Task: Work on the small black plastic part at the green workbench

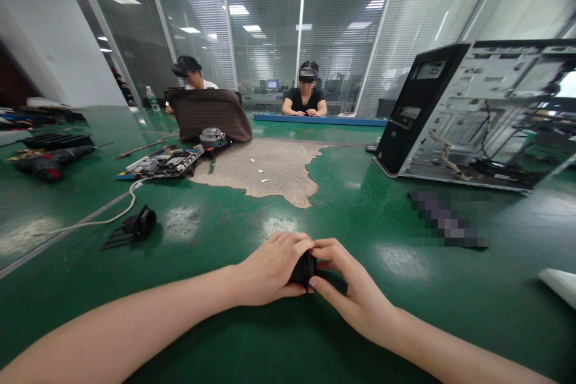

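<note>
Glossy green surface running wide under the fingers, and standing well beyond them, off to the right, there's the big black-fronted, silvery metal computer tower, its side open to us. Out past the fingers to the left, a flat, densely populated circuit board. Down to the hands: left hand cupping from the left, right hand pinching from the right, thumb low, forefinger high, both grasping one piece. Off to their left sits a black slatted bracket with a round collar. And right between the fingers, that small black, plastic-looking part: chunky body, thin upright rim on its right, much of it hidden by the left hand.
</note>
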A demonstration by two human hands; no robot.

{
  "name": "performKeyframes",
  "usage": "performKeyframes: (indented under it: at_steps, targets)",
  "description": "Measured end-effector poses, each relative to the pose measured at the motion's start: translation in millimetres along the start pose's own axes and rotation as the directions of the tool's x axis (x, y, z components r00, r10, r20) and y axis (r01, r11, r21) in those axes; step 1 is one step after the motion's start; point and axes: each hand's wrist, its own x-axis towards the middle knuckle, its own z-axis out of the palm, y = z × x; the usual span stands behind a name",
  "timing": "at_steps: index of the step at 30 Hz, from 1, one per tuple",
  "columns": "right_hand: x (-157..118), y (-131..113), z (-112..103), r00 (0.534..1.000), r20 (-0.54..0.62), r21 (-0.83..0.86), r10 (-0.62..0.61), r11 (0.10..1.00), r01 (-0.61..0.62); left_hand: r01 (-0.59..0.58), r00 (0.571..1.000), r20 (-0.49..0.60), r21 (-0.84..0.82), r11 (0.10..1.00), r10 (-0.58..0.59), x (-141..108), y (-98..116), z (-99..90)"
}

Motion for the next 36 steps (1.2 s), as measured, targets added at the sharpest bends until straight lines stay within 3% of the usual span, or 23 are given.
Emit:
performKeyframes:
  at_steps: [6,10,14,16,22,27,31,36]
  targets:
    - [0.7,-0.7,-1.2,0.998,-0.037,-0.034,-0.043,0.999,0.042,0.006,1.000,0.000,-0.007,1.000,-0.006,0.6,0.5,0.5]
    - [2.5,2.3,2.6,0.995,-0.062,0.146,0.083,0.987,-0.074,0.023,1.000,-0.002,-0.002,1.000,-0.023,1.3,0.9,1.6]
    - [2.5,3.9,3.1,0.983,0.011,0.216,0.183,0.960,-0.181,0.023,1.000,0.002,0.017,1.000,-0.023,1.2,0.7,0.9]
    - [1.4,3.8,1.8,0.984,0.037,0.186,0.172,0.967,-0.175,0.019,1.000,0.001,0.019,1.000,-0.019,0.9,0.6,0.3]
    - [0.2,0.3,-1.6,1.000,-0.009,-0.017,0.002,1.000,-0.002,-0.008,1.000,0.001,0.008,1.000,0.008,0.5,0.4,-0.3]
    - [3.7,1.0,1.5,0.994,-0.046,0.149,0.104,0.984,-0.096,0.011,1.000,-0.005,0.006,1.000,-0.011,1.8,1.1,-0.3]
    - [3.7,1.9,4.1,0.980,0.014,0.216,0.199,0.956,-0.197,0.023,1.000,0.000,0.010,1.000,-0.023,1.9,1.8,-0.7]
    - [-0.5,0.8,3.0,0.994,0.019,0.121,0.111,0.986,-0.113,0.010,1.000,0.001,0.006,1.000,-0.010,1.0,1.4,-1.0]
